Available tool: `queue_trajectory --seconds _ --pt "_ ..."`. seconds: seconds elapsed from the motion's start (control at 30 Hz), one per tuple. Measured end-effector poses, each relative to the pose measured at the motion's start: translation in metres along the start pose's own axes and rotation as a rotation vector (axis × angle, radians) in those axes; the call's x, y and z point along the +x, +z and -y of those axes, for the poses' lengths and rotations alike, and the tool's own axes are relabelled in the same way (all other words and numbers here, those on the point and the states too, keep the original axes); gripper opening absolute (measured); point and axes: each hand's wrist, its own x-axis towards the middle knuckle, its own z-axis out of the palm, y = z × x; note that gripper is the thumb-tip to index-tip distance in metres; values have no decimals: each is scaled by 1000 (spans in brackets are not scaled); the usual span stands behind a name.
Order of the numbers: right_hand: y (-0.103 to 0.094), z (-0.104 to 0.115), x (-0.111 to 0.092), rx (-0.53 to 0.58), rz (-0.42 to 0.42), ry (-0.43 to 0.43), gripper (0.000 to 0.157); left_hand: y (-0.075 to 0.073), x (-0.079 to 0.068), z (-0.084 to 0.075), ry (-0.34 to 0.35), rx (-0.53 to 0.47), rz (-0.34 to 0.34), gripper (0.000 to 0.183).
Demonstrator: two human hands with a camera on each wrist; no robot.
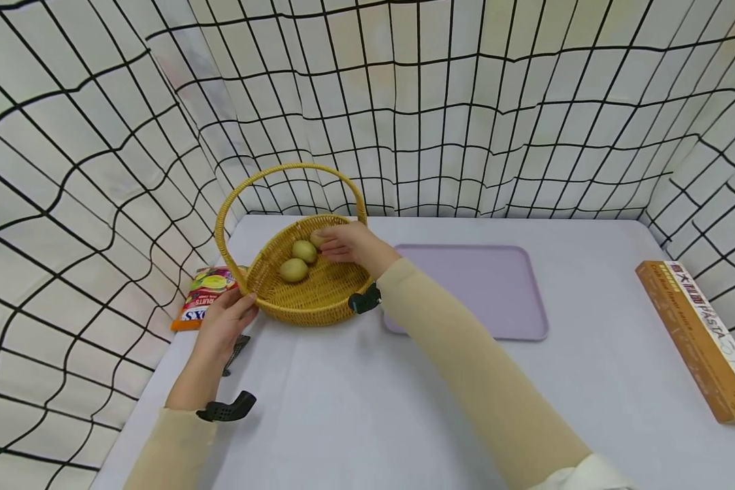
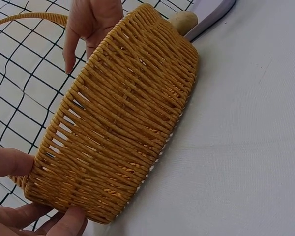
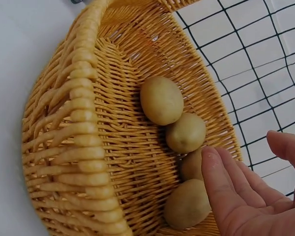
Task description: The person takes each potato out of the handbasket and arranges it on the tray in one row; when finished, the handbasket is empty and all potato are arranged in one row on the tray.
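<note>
Gripping the round woven yellow basket (image 1: 306, 316) at its left rim with the left hand (image 1: 225, 317); holding the right hand (image 1: 352, 243) over it, thumb spread from fingers. Counting four oval yellow-brown potatoes (image 3: 162, 100) already inside, spotting one tan potato (image 2: 184, 22) outside, near the rectangular lavender tray (image 1: 496, 289).

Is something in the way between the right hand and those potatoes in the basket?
Nothing visible is. The right hand is past the basket's rim, right beside the potatoes, and the tall handle arches clear.
</note>
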Motion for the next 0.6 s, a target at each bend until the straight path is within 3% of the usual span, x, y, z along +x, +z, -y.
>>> queue_trajectory --seconds 0.37,0.6 --pt "5 -13 15 138 -29 69 52 1 3 -2 5 -17 0 74" --pt "10 -26 27 164 -57 134 51 0 0 0 2 -26 -16 73"
